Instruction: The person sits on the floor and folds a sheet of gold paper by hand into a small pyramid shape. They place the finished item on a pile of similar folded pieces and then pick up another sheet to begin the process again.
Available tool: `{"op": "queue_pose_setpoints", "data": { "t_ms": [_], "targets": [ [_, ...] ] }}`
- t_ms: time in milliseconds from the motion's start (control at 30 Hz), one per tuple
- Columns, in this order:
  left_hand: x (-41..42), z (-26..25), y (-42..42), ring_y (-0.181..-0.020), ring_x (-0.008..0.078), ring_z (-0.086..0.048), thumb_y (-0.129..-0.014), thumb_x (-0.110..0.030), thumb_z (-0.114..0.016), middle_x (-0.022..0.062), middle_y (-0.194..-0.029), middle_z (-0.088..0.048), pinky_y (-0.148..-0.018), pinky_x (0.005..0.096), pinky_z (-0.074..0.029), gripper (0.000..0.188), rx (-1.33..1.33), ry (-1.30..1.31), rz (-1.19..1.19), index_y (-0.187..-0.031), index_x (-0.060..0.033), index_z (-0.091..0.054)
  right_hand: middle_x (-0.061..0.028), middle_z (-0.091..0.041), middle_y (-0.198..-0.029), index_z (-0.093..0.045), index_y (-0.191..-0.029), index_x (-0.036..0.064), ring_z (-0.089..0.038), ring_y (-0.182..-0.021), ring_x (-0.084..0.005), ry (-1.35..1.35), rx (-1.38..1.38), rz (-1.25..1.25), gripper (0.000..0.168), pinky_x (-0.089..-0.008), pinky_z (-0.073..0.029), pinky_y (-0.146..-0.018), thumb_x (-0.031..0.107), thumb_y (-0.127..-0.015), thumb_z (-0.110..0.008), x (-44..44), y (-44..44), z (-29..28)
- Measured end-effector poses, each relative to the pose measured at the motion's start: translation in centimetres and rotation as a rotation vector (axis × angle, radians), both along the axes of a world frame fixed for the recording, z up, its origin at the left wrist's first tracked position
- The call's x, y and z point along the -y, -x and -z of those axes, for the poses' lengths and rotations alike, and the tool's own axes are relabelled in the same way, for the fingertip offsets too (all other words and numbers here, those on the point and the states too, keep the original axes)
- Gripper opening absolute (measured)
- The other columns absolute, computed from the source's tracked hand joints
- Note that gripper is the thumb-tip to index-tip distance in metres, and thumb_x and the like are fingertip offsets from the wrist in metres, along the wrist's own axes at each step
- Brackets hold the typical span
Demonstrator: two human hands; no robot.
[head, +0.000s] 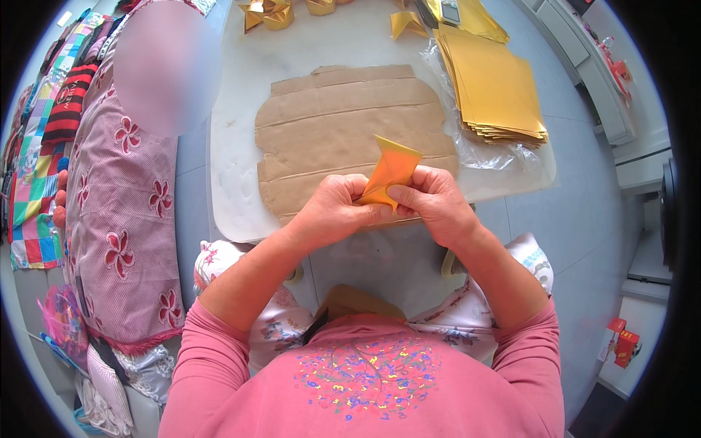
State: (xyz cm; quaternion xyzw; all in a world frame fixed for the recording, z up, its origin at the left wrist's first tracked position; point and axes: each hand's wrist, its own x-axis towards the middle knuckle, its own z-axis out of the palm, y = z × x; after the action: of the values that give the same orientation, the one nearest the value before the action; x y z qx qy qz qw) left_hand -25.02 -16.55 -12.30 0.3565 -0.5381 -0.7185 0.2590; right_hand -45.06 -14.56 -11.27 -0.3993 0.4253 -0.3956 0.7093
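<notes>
Between both hands is a partly folded piece of gold paper (395, 168), raised over the near edge of a flattened cardboard sheet (350, 126). My left hand (338, 203) pinches its lower left corner between thumb and fingers. On the right side, my right hand (435, 200) grips the paper with the thumb pressed on its front face. The paper's pointed top sticks up above the hands; its lower back is hidden by my fingers. A stack of flat gold paper sheets (493, 87) lies on crumpled clear plastic (495, 156) to the right.
Folded gold paper pieces (279, 15) stand at the far edge of the white table (235, 180), with another folded piece (408, 24) nearer the stack. A small device with a screen (450, 12) rests at the far right. A flower-patterned cloth (128, 219) covers furniture at left.
</notes>
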Motion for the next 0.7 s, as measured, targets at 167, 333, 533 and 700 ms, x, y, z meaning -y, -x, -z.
{"op": "queue_pose_setpoints", "data": {
  "t_ms": [167, 333, 533, 700],
  "targets": [
    [-0.2, -1.0, 0.2, -0.08, 0.0031, -0.056, -0.086, -0.015, -0.071, 0.0007, -0.096, -0.068, -0.071, 0.0211, -0.048, 0.026, -0.028, -0.102, -0.023, -0.107, -0.0001, -0.068, 0.0012, -0.063, -0.083, -0.068, -0.1, 0.002, -0.051, -0.068, -0.0051, 0.08, -0.038, -0.003, 0.014, -0.0213, -0.044, -0.063, 0.012, -0.091, -0.066, 0.2, -0.3, -0.2],
    [0.0, -1.4, 0.1, -0.078, 0.0043, -0.056, -0.085, -0.008, -0.07, -0.0008, -0.089, -0.066, -0.068, 0.0207, -0.046, 0.02, -0.028, -0.119, -0.019, -0.104, -0.0008, -0.071, 0.0011, -0.061, -0.084, -0.068, -0.101, -0.001, -0.047, -0.07, -0.0048, 0.076, -0.017, -0.015, 0.015, -0.0223, -0.04, -0.063, 0.008, -0.091, -0.061, 0.6, -0.4, -0.3],
    [0.0, -1.0, 0.1, -0.069, 0.0035, -0.053, -0.081, -0.005, -0.071, -0.0025, -0.08, -0.064, -0.06, 0.0201, -0.043, 0.017, -0.035, -0.109, -0.05, -0.097, -0.0012, -0.073, 0.0012, -0.061, -0.083, -0.068, -0.101, -0.001, -0.046, -0.069, -0.0048, 0.09, 0.047, -0.023, 0.016, -0.0224, -0.04, -0.061, 0.011, -0.091, -0.063, 0.7, -0.8, 0.2],
    [-0.2, -1.6, 0.3, -0.067, 0.0031, -0.052, -0.08, -0.005, -0.069, -0.004, -0.076, -0.061, -0.057, 0.0203, -0.042, 0.014, 0.057, -0.088, -0.045, -0.094, -0.002, -0.073, 0.0009, -0.062, -0.082, -0.069, -0.1, -0.001, -0.047, -0.069, -0.0049, 0.078, 0.061, 0.002, 0.017, -0.0222, -0.04, -0.062, 0.012, -0.091, -0.065, 0.5, -1.1, 0.0]
  ]
}}
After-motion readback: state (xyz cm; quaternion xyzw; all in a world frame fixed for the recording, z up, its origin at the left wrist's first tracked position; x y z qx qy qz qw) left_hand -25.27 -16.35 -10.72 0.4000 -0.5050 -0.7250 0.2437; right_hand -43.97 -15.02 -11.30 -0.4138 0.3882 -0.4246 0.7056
